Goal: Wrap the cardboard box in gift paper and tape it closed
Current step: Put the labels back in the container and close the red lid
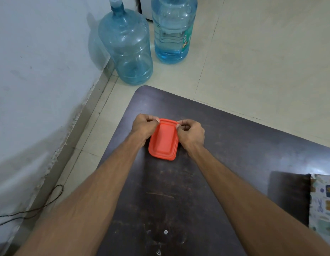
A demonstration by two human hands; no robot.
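Head view: my left hand and right hand pinch the orange container at twelve o'clock. Wrapping isn't begun, I judge.

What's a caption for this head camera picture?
Left hand and right hand pinch a red plastic container on the dark table.

Lidded orange plastic box flat on table.

Your dark wooden table stands on a pale tiled floor, with a scuffed white wall to your left. At the far side, an empty blue jug and a part-filled blue jug stand side by side; a thin black cable trails near left
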